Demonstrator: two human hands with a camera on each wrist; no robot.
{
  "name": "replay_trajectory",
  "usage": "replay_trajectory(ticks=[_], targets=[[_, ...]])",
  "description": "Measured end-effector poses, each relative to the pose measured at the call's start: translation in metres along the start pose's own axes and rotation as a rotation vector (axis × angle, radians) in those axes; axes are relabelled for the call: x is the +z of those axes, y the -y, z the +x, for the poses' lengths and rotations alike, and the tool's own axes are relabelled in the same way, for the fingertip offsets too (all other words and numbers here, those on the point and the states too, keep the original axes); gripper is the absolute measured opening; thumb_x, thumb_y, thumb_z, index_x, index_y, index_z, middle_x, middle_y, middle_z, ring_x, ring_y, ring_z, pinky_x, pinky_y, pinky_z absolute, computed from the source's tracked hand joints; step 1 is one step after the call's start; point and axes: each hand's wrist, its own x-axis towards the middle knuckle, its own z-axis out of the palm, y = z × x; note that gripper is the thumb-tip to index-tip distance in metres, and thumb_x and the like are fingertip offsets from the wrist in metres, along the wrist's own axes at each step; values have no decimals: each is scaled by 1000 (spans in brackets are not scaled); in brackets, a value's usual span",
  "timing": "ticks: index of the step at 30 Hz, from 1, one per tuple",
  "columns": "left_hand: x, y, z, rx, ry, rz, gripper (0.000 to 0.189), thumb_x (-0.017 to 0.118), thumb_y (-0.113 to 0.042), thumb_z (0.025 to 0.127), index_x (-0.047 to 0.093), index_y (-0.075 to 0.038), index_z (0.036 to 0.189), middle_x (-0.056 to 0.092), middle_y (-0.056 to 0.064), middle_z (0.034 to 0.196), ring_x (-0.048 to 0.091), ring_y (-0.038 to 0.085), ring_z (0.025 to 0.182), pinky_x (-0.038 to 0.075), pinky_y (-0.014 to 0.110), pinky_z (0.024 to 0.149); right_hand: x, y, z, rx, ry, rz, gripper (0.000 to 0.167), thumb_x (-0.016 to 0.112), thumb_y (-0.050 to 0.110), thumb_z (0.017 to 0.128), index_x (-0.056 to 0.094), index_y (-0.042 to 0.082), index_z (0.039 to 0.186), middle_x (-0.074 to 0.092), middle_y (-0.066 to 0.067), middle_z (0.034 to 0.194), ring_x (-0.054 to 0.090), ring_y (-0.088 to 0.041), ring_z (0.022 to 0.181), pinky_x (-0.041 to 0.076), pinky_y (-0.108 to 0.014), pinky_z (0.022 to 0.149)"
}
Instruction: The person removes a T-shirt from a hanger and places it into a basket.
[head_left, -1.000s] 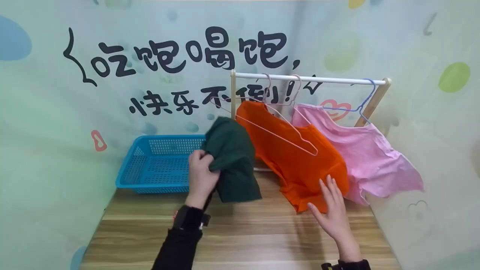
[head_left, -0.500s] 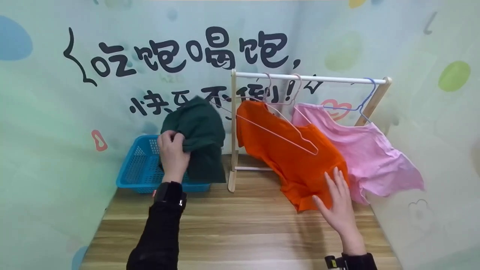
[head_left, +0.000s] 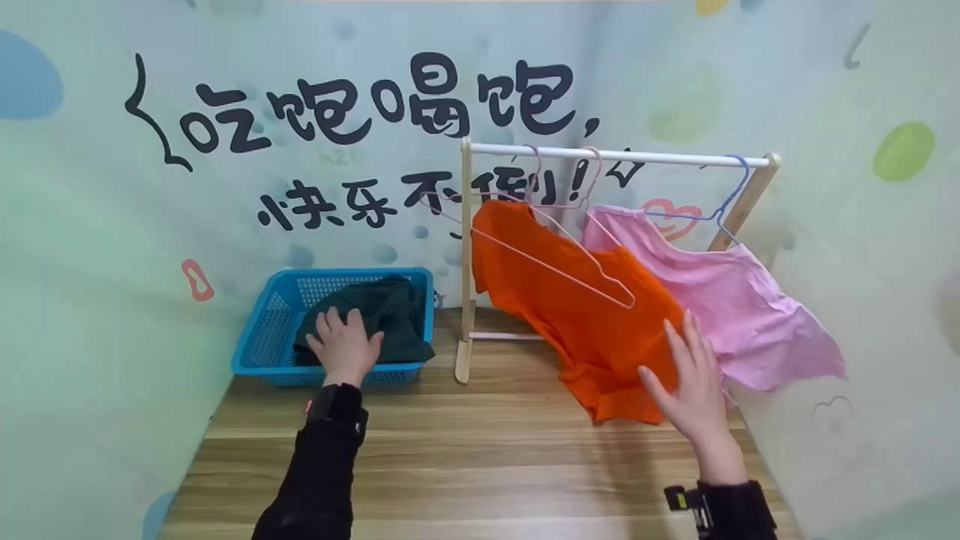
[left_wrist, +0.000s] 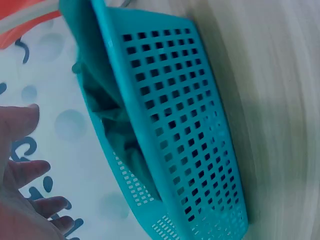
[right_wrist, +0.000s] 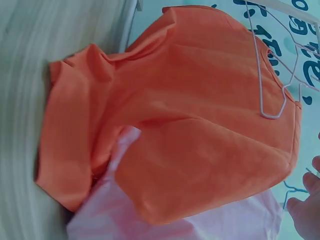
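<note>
A dark green cloth garment point(head_left: 397, 319) lies crumpled in the blue plastic basket point(head_left: 259, 337), one corner draped over the front rim. Just above it is my left hand point(head_left: 346, 349), fingers spread and holding nothing; in the left wrist view its fingers point(left_wrist: 32, 172) stand apart from the cloth. My right hand point(head_left: 694, 386) has its fingers straight, in front of the orange shirt point(head_left: 592, 330). That shirt hangs on a pink hanger from the rack point(head_left: 622, 156). Behind it a pink shirt point(head_left: 772, 315) hangs from a blue hanger point(head_left: 731, 199). Only part of the right hand shows in the right wrist view.
A bare pink hanger point(head_left: 555, 262) hangs at the rack's left, in front of the orange shirt. The rack's left foot point(head_left: 463, 364) stands on the wooden table point(head_left: 480, 465), right of the basket. Printed walls enclose the back and both sides.
My left hand has carried the green garment leftward from the rack and let it go in the basket. The right hand has shifted slightly right and stays open.
</note>
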Motion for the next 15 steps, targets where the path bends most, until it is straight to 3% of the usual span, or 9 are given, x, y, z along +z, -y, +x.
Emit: replay_trajectory(ticks=[7, 15], targets=[[11, 1, -5, 21, 59, 35, 67, 56, -38, 101, 32, 1, 151, 17, 34, 156, 8, 52, 143, 5, 73, 108, -2, -7, 35, 32, 86, -49, 74, 72, 24, 87, 39, 2, 150, 23, -19, 161, 20, -41, 146, 11, -55, 118], [27, 4, -13, 50, 67, 68, 75, 53, -46, 100, 29, 0, 154, 17, 32, 157, 9, 51, 144, 5, 74, 107, 1, -13, 61, 61, 128, -84, 72, 71, 26, 89, 40, -3, 147, 34, -25, 154, 26, -44, 142, 10, -54, 118]])
